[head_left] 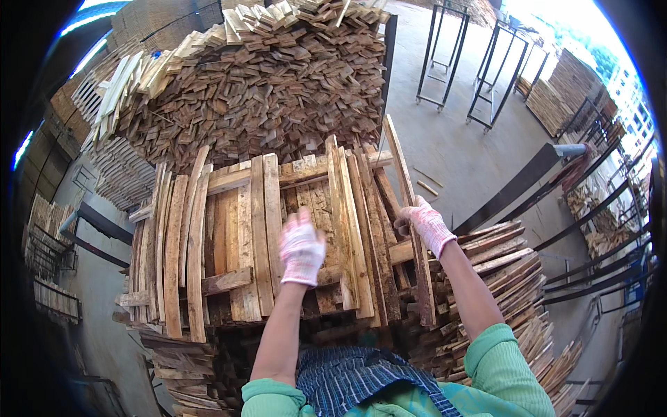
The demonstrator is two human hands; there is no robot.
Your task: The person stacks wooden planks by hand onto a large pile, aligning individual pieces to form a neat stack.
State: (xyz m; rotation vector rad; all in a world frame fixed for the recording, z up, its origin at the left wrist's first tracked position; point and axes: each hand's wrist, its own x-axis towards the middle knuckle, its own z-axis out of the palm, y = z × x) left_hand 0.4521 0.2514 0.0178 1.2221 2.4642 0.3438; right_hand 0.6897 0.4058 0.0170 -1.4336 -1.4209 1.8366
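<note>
Both hands wear pink-and-white knit gloves. My right hand (427,224) grips a long thin wooden slat (406,201) that stands nearly upright at the right edge of a stack of pale planks (236,243). My left hand (301,251) reaches forward over the middle of that stack, fingers together, pressed against or just above the upright boards; whether it grips one is hidden. Several boards (347,222) lean on edge between the two hands.
A tall heap of short wood offcuts (257,83) rises behind the stack. Layered slats (507,271) lie at the right. Black metal frames (445,55) stand on the concrete floor (465,153) beyond, and more wood piles line both sides.
</note>
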